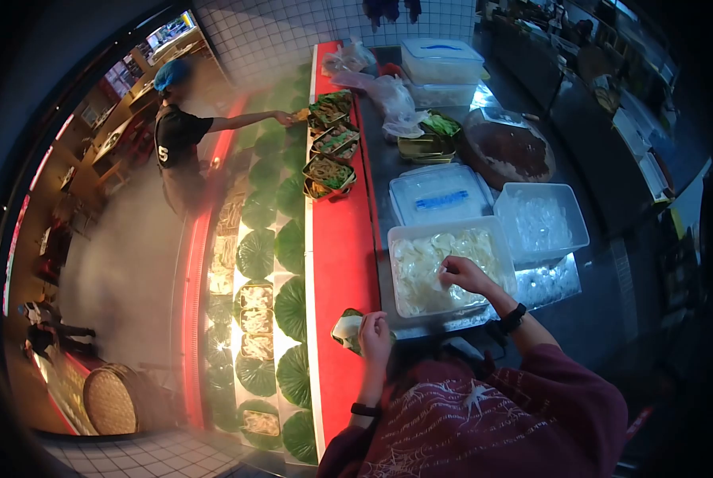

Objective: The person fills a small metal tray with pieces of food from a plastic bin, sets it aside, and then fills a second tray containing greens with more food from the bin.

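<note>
My right hand [461, 275] is over a white plastic tub [500, 247] of thin pale slices [424, 259] in clear liquid. Its fingers are drawn together at the slices, and what they pinch is too small to make out. My left hand [375, 336] has its fingers curled at the right side of a small leaf-lined tray [347, 328] on the red counter strip. Something white lies in that tray. The hand covers the tray's right edge.
Filled trays [329, 171] line the red counter [348, 255]. Beyond them, leaf-decked display [293, 311] holds more trays under mist. A co-worker [183, 127] reaches across from the far side. Around the tub are a blue-marked lid [440, 195], another tub [541, 223] and a round board [511, 151].
</note>
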Demonstrator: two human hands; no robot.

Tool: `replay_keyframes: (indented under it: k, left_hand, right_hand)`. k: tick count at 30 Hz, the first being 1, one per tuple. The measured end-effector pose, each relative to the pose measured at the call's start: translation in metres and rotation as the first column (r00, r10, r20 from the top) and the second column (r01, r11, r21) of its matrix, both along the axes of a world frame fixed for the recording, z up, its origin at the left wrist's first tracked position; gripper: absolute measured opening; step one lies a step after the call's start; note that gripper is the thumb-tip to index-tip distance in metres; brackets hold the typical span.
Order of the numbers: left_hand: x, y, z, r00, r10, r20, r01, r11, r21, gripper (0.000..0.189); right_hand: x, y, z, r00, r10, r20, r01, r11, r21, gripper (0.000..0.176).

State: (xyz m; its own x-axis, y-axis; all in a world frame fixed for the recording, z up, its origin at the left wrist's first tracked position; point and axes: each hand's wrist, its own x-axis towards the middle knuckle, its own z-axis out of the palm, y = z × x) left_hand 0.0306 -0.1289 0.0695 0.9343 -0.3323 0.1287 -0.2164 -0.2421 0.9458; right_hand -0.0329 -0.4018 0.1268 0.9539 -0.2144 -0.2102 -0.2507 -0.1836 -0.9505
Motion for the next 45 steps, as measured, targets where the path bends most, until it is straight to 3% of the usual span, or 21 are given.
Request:
replay_keyframes:
  k: [4, 5, 9, 11, 13, 15, 18, 20, 25, 28, 29, 30, 36, 38, 39, 41, 45]
  left_hand:
    - [0.001, -0.017, -0.004, 0.992, -0.126, -0.028, 0.125, 0.991, -0.042, 0.009]
    - [0.002, -0.023, -0.009, 0.985, -0.162, -0.054, 0.155, 0.981, -0.121, 0.009]
    - [0.016, -0.042, -0.004, 0.899, -0.342, -0.273, 0.302, 0.936, -0.178, 0.019]
    - [0.021, -0.049, 0.014, 0.800, -0.409, -0.439, 0.306, 0.908, -0.287, 0.027]
    - [0.024, -0.054, 0.009, 0.757, -0.425, -0.497, 0.258, 0.892, -0.370, 0.037]
    - [0.024, -0.050, 0.012, 0.655, -0.457, -0.601, 0.178, 0.867, -0.466, 0.039]
    - [0.021, -0.044, 0.018, 0.593, -0.474, -0.651, 0.068, 0.835, -0.546, 0.032]
    - [0.025, -0.030, 0.015, 0.598, -0.465, -0.653, 0.094, 0.850, -0.519, 0.031]
    - [0.017, 0.012, 0.010, 0.625, -0.398, -0.671, 0.042, 0.876, -0.480, 0.027]
    - [0.004, 0.046, -0.005, 0.688, -0.321, -0.651, 0.013, 0.902, -0.431, 0.027]
    - [-0.001, 0.057, -0.010, 0.689, -0.286, -0.666, -0.017, 0.912, -0.410, 0.027]
    - [-0.007, 0.067, -0.016, 0.687, -0.255, -0.680, -0.044, 0.920, -0.390, 0.027]
    - [-0.027, 0.091, -0.053, 0.673, -0.115, -0.731, -0.159, 0.942, -0.295, 0.025]
    - [-0.028, 0.089, -0.066, 0.804, 0.030, -0.593, -0.205, 0.951, -0.230, 0.025]
    - [-0.026, 0.087, -0.064, 0.801, 0.034, -0.597, -0.212, 0.950, -0.230, 0.025]
    - [-0.017, 0.082, -0.061, 0.935, 0.127, -0.333, -0.183, 0.972, -0.144, 0.023]
    - [-0.002, 0.073, -0.051, 0.947, 0.150, -0.283, -0.155, 0.988, 0.006, 0.026]
  right_hand:
    - [0.005, 0.008, -0.011, 0.999, -0.022, 0.025, 0.020, 0.996, 0.091, 0.016]
    - [0.006, 0.011, -0.015, 0.999, -0.035, 0.031, 0.030, 0.990, 0.141, 0.018]
    - [0.020, 0.021, -0.027, 0.992, -0.125, -0.018, 0.126, 0.967, 0.223, 0.021]
    - [0.027, 0.023, -0.037, 0.993, -0.108, -0.037, 0.115, 0.947, 0.302, 0.020]
    - [0.030, 0.036, -0.022, 0.991, -0.117, -0.070, 0.136, 0.901, 0.413, 0.018]
    - [0.033, 0.044, -0.023, 0.992, -0.084, -0.090, 0.114, 0.898, 0.424, 0.017]
    - [0.035, 0.058, -0.023, 0.996, -0.029, -0.079, 0.060, 0.900, 0.433, 0.017]
    - [0.037, 0.069, -0.021, 0.998, 0.000, -0.067, 0.029, 0.900, 0.434, 0.017]
    - [0.039, 0.105, -0.017, 0.989, 0.147, -0.013, -0.137, 0.947, 0.290, 0.017]
    - [0.033, 0.133, -0.027, 0.968, 0.250, -0.008, -0.237, 0.927, 0.291, 0.020]
    - [0.031, 0.142, -0.029, 0.959, 0.284, 0.008, -0.277, 0.928, 0.251, 0.024]
    - [0.029, 0.150, -0.037, 0.948, 0.319, 0.006, -0.318, 0.943, 0.097, 0.033]
    - [0.030, 0.176, -0.073, 0.917, 0.392, -0.076, -0.400, 0.898, -0.183, 0.033]
    - [0.032, 0.180, -0.086, 0.913, 0.397, -0.091, -0.407, 0.885, -0.226, 0.031]
    - [0.033, 0.182, -0.089, 0.918, 0.385, -0.093, -0.396, 0.885, -0.244, 0.029]
    - [0.039, 0.183, -0.095, 0.923, 0.373, -0.095, -0.384, 0.885, -0.264, 0.028]
    - [0.052, 0.184, -0.095, 0.953, 0.284, -0.103, -0.302, 0.907, -0.292, 0.026]
